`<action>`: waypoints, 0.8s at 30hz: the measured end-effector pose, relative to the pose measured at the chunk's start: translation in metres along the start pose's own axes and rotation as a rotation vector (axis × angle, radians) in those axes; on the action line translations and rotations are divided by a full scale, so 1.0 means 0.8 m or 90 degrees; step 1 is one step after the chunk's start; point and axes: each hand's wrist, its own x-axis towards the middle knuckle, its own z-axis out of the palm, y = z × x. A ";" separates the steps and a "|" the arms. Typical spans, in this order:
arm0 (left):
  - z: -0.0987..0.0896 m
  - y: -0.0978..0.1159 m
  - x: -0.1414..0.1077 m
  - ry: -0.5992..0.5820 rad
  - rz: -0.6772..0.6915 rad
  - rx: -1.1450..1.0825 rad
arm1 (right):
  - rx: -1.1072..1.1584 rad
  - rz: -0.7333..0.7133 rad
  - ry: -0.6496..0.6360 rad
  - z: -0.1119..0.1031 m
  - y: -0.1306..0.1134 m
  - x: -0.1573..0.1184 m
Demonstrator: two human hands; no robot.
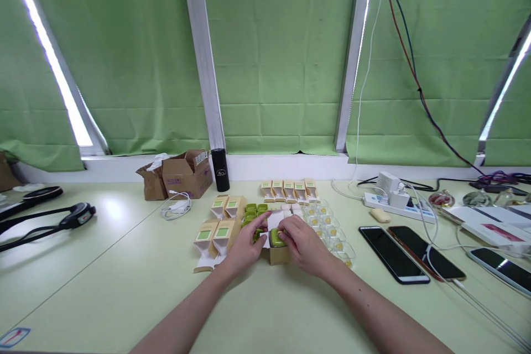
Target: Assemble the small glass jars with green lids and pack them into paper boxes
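A small tan box (280, 256) with a raised white flap stands between my hands, and a green case (276, 238) sits in its top. My left hand (248, 240) is at the box's left side, thumb and fingers apart around the white flap. The fingers of my right hand (302, 241) are bent together at the right edge of the green case; whether they pinch it is hard to tell. Several green cases (251, 208) lie behind my left hand. Rows of clear plastic cups (331, 221) with yellow centres are to the right. Opened tan boxes (224, 232) stand on the left.
More tan boxes (289, 191) line the back. A cardboard box (186, 174), a black tumbler (220, 170) and a white cable (176, 207) are back left. Phones (394, 254), a power strip (400, 206) and loose cables lie right. Black straps (74, 215) rest far left.
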 end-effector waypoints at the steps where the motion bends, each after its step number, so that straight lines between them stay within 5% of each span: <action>1: 0.000 0.001 0.000 -0.002 -0.003 -0.001 | -0.001 0.000 0.009 0.003 0.002 0.000; 24: 0.001 -0.003 0.000 0.000 -0.026 -0.013 | 0.100 0.112 0.042 0.023 0.013 0.005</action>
